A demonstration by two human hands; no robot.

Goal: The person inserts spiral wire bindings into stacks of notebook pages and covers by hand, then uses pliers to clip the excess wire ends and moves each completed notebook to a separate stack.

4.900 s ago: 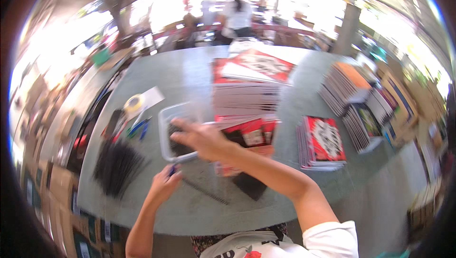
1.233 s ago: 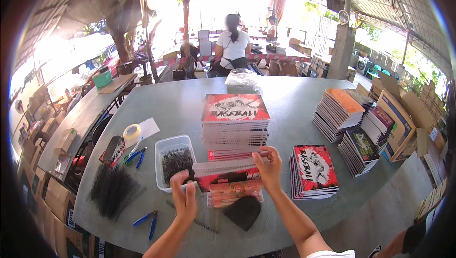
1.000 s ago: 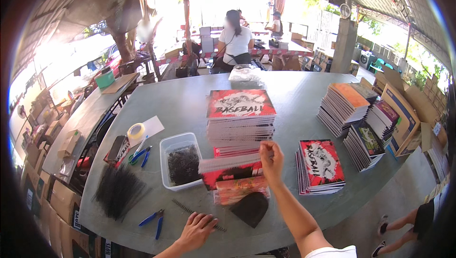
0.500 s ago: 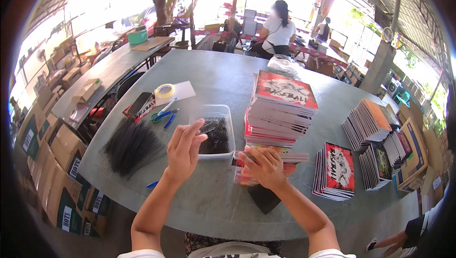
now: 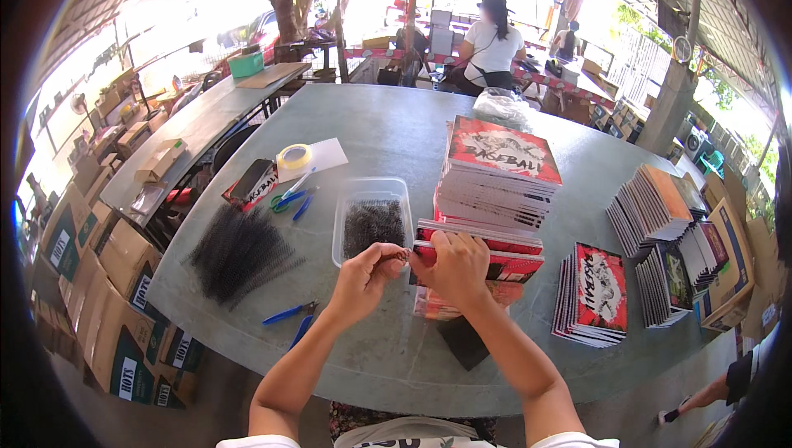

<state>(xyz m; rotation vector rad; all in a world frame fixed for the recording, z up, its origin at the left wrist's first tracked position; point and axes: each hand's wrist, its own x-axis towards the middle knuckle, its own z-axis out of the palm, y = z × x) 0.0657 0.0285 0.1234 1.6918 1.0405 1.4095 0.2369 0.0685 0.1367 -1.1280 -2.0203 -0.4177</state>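
My left hand [image 5: 363, 283] is closed in a pinch at the left edge of a red-and-black book [image 5: 518, 265]. Whatever small thing lies between its fingertips is too small to make out. My right hand [image 5: 455, 265] grips that book at its left end, thumb close to the left fingertips. The book rests on a low pile of pink-orange booklets [image 5: 433, 303], in front of a tall stack of red books [image 5: 503, 151]. Just beyond my left hand stands a clear plastic tub [image 5: 406, 200] holding short black wire coils [image 5: 373, 227].
Long black spiral coils [image 5: 235, 254] lie on the left of the grey table [image 5: 396, 357]. Blue-handled pliers [image 5: 297, 313], scissors [image 5: 285, 200] and a tape roll [image 5: 294, 157] lie about. More books [image 5: 590, 291] and a cardboard box [image 5: 726, 266] stand right. A person [image 5: 491, 48] works beyond.
My left hand has come down and right, from raised beside the tub to the book's edge, and its fingers have closed. The book under my right hand now shows a red-and-black side. The pliers are uncovered.
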